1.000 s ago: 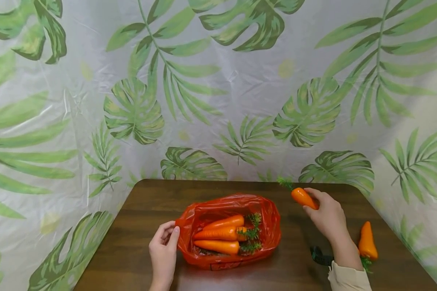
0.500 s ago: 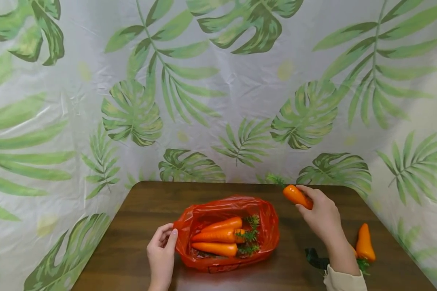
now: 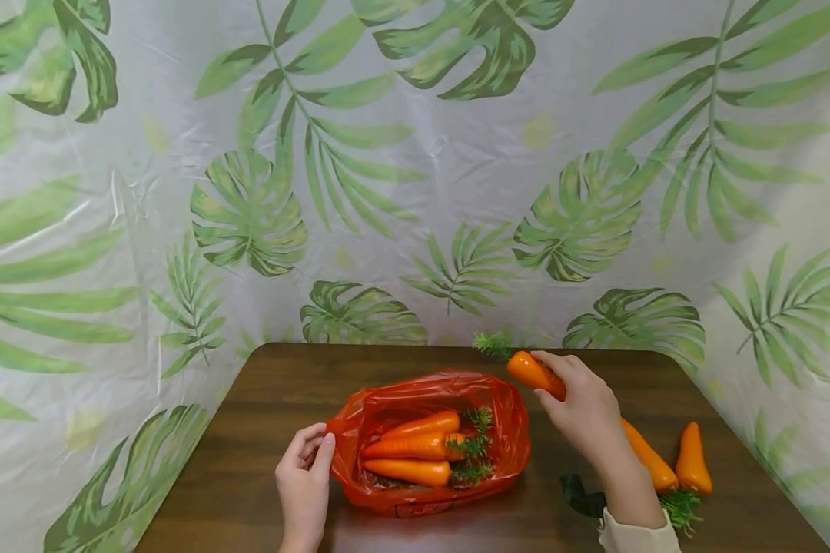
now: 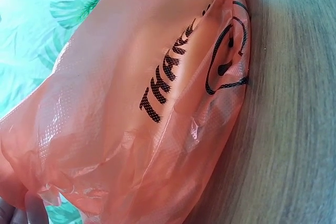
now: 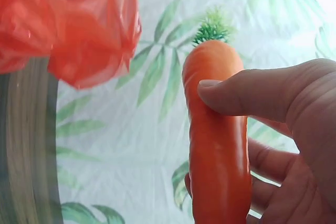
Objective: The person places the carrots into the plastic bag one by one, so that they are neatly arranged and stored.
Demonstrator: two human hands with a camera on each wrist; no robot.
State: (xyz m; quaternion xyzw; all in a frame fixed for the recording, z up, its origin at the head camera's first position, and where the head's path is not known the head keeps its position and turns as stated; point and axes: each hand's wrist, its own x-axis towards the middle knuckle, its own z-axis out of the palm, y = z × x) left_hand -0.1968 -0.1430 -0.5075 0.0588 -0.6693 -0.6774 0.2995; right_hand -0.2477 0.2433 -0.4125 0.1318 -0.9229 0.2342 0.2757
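A red plastic bag (image 3: 429,503) lies with its mouth spread on the table, several orange carrots (image 3: 408,447) with green tops inside it. My left hand (image 3: 304,476) pinches the bag's left edge between thumb and fingers. In the left wrist view the bag (image 4: 115,77) shows black printed lettering, and only fingertips appear at the corner. My right hand (image 3: 581,407) grips another carrot (image 3: 531,372) above the table, just beyond the bag's right back corner, its leafy end pointing left. The right wrist view shows the thumb lying across that carrot (image 5: 218,145), apart from the bag (image 5: 94,30).
Two more carrots, one slanted (image 3: 649,455) and one at the far right (image 3: 694,461), lie on the dark wooden table (image 3: 249,476) beside the right forearm. A black strap-like item (image 3: 582,498) is at the right wrist. A leaf-patterned sheet (image 3: 360,192) hangs behind the table.
My right hand has moved left with the carrot, closer to the bag. The slanted carrot behind the forearm has come into view. My left hand keeps its hold on the bag's edge.
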